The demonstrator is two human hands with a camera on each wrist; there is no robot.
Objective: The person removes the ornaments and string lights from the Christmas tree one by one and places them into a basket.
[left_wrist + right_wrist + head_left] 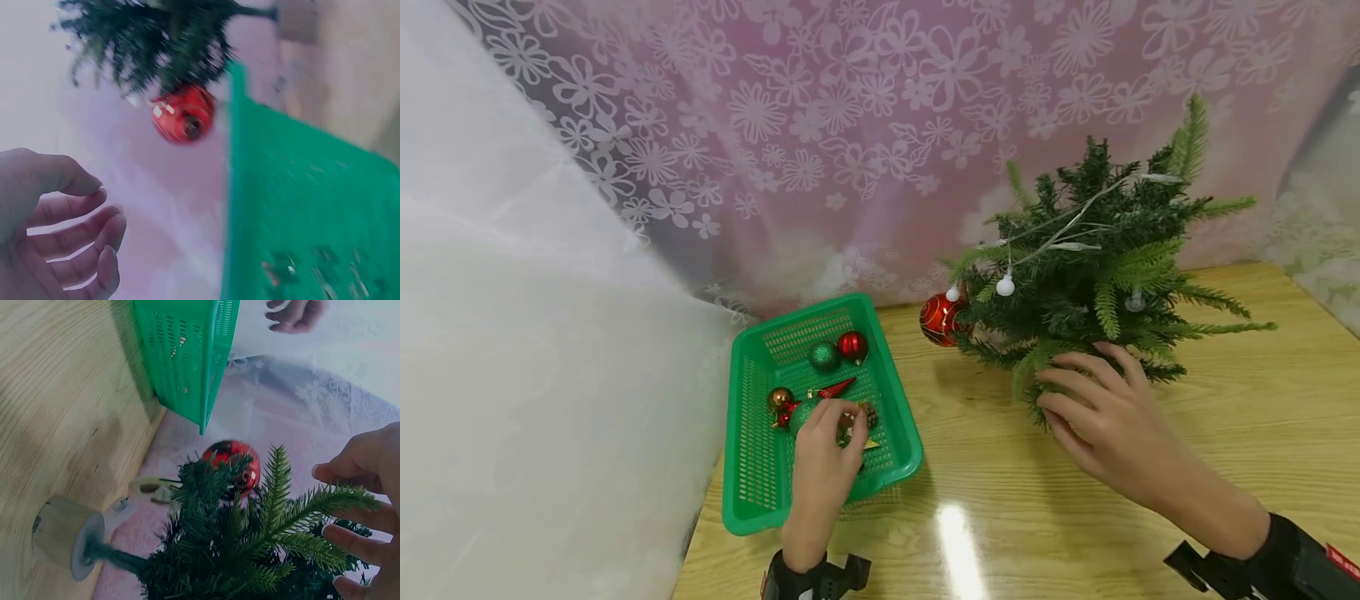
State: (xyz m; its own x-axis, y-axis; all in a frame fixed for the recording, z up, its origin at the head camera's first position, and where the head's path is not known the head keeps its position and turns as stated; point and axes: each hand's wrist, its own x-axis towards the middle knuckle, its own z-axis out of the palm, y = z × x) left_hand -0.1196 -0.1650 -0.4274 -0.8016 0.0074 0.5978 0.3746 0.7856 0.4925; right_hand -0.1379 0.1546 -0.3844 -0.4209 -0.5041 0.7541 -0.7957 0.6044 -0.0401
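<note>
My left hand [823, 462] hovers over the green basket [898, 408], its fingers loosely bent. In the left wrist view, nothing shows between its thumb and fingers. My right hand [1108, 429] is at the front lower branches of a small artificial Christmas tree [1067, 304]. The right wrist view shows a light-green branch tip [347, 498] between its thumb and spread fingers. A large red ball ornament [937, 320] with gold lines hangs at the tree's left side. Inside the basket lie a green glitter ball [824, 357], a small red ball [852, 346] and several other ornaments.
A string of lights with white bulbs [1005, 285] drapes over the tree. Its round wooden base [65, 537] stands on the wooden table [1007, 508]. Behind the table hangs a pink flowered curtain [850, 158], and white sheeting [550, 350] is at the left.
</note>
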